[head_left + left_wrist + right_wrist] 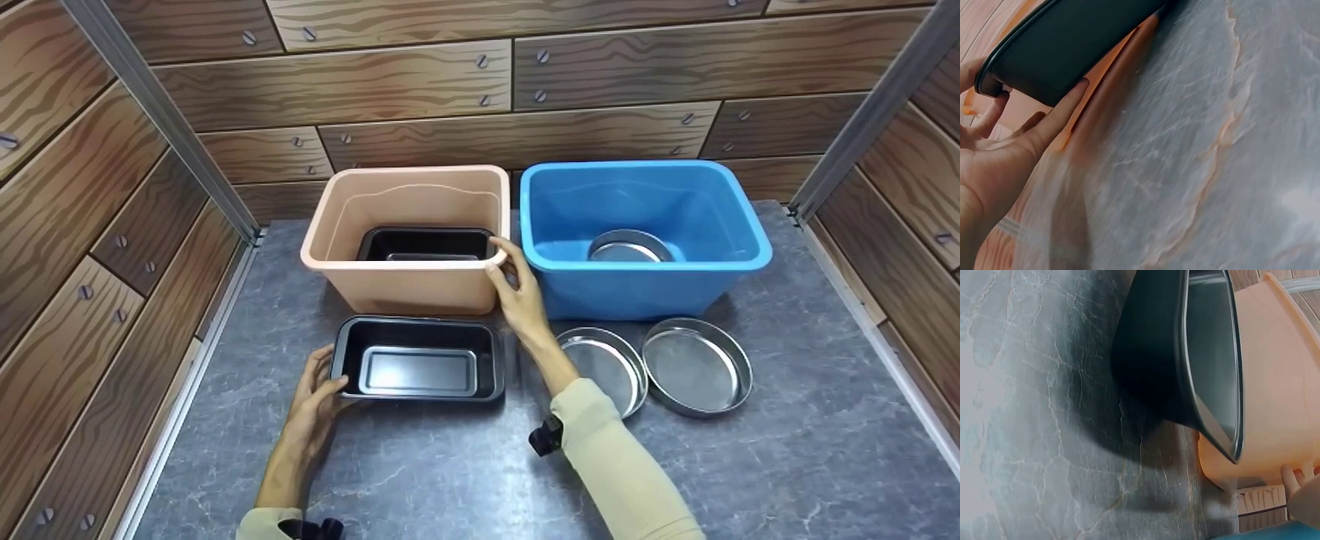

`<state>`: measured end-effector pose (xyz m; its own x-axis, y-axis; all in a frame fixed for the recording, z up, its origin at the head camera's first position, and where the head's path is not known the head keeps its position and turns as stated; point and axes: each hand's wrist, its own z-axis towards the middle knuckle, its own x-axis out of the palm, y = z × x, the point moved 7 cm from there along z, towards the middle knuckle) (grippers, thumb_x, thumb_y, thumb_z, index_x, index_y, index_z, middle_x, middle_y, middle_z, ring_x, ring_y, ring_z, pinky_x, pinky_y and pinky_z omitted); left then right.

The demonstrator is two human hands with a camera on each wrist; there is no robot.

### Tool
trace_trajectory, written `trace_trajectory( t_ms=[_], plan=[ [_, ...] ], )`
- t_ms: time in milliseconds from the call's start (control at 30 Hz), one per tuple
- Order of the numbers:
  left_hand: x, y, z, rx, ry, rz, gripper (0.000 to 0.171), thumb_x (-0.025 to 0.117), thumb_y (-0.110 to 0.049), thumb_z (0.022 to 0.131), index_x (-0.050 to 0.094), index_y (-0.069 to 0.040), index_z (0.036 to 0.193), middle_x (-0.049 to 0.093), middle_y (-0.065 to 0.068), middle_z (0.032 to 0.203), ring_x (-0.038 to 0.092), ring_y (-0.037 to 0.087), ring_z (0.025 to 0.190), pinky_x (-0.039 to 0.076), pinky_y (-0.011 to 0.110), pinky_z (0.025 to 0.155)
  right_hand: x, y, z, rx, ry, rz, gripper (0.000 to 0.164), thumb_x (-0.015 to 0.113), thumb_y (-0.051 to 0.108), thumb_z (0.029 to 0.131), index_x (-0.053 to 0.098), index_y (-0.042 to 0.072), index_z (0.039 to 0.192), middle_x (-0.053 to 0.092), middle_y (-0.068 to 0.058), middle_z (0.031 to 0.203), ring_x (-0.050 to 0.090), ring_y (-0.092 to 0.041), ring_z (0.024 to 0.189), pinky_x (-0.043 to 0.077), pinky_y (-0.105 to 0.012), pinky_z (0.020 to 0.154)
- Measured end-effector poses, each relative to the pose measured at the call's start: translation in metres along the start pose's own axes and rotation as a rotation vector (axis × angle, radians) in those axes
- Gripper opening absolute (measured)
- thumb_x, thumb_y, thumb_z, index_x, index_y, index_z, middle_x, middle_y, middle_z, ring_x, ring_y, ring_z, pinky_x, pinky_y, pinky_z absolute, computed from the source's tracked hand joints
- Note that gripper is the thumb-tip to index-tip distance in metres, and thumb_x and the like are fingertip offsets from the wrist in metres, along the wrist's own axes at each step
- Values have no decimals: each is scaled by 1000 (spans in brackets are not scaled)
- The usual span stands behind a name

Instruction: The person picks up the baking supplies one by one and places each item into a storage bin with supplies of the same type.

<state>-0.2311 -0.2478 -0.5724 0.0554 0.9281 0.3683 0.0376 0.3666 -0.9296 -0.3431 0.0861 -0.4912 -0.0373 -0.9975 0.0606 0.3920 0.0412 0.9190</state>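
Observation:
A black loaf pan (418, 373) is held by its left end in my left hand (309, 412). The thumb lies over the pan's rim and the fingers are underneath. In the right wrist view the loaf pan (1151, 349) hangs above the table, in front of the peach bin. My right hand (523, 300) grips the front right corner of the peach plastic bin (412, 285), with thumb and index finger at the rim. Inside that bin lies another black loaf pan (431, 244), partly hidden by the front wall.
Right of the peach bin stands a blue bin (622, 292), with a round metal pan (630, 247) inside. Two round pans lie before it: the left one (600, 360) is partly behind my right forearm, the right one (694, 367) beside it. Wood-patterned walls (420, 82) enclose the grey table (435, 480).

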Motion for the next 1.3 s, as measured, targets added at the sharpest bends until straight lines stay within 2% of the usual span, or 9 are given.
trace_trajectory(
  t_ms=[167, 300, 533, 767, 833, 1133, 1300],
  plan=[
    [0, -7, -1, 16, 35, 0, 66, 53, 8, 99, 32, -14, 158, 39, 12, 153, 55, 24, 129, 57, 43, 94, 0, 1, 0, 1, -2, 14, 43, 62, 6, 103, 55, 3, 145, 53, -17, 150, 57, -25, 128, 45, -42, 109],
    [0, -11, -3, 26, 64, 2, 77, 54, 8, 99, 23, -17, 164, 34, 19, 157, 52, 31, 133, 57, 43, 96, 1, 1, 0, -8, -1, 22, 44, 61, 3, 103, 54, 0, 146, 52, -19, 151, 57, -28, 129, 44, -47, 111],
    [-1, -18, -6, 49, 67, 47, 70, 54, 7, 99, 29, -10, 163, 36, 19, 157, 49, 30, 135, 59, 44, 95, 2, 6, 0, -28, -15, -27, 43, 60, 0, 102, 53, -4, 145, 51, -25, 150, 56, -38, 131, 44, -45, 111],
    [-5, -22, -8, 74, 49, 63, 70, 53, 9, 98, 30, -7, 162, 36, 22, 155, 50, 32, 134, 59, 44, 95, 4, 37, -8, -2, -8, -34, 42, 59, 0, 102, 52, -9, 142, 51, -28, 149, 55, -42, 131, 44, -50, 112],
    [-6, -23, -8, 79, 43, 78, 69, 53, 9, 98, 30, -7, 161, 36, 22, 156, 50, 31, 135, 59, 44, 96, 5, 39, -9, -1, -11, -31, 42, 59, 0, 102, 52, -8, 142, 51, -28, 149, 55, -43, 131, 43, -53, 113],
    [-10, -29, -10, 94, 15, 127, 67, 52, 8, 99, 32, -9, 161, 36, 16, 157, 49, 26, 137, 58, 43, 97, 4, 39, -9, 1, -16, -24, 41, 60, 0, 102, 53, -7, 142, 52, -28, 148, 55, -45, 130, 44, -50, 111],
    [-12, -35, -12, 121, 3, 125, 63, 47, 7, 101, 33, -9, 161, 42, 12, 155, 54, 22, 133, 59, 43, 94, 4, 39, -10, 3, -14, -14, 42, 60, 0, 102, 53, -7, 143, 52, -28, 148, 55, -45, 130, 44, -49, 110]
  ],
)
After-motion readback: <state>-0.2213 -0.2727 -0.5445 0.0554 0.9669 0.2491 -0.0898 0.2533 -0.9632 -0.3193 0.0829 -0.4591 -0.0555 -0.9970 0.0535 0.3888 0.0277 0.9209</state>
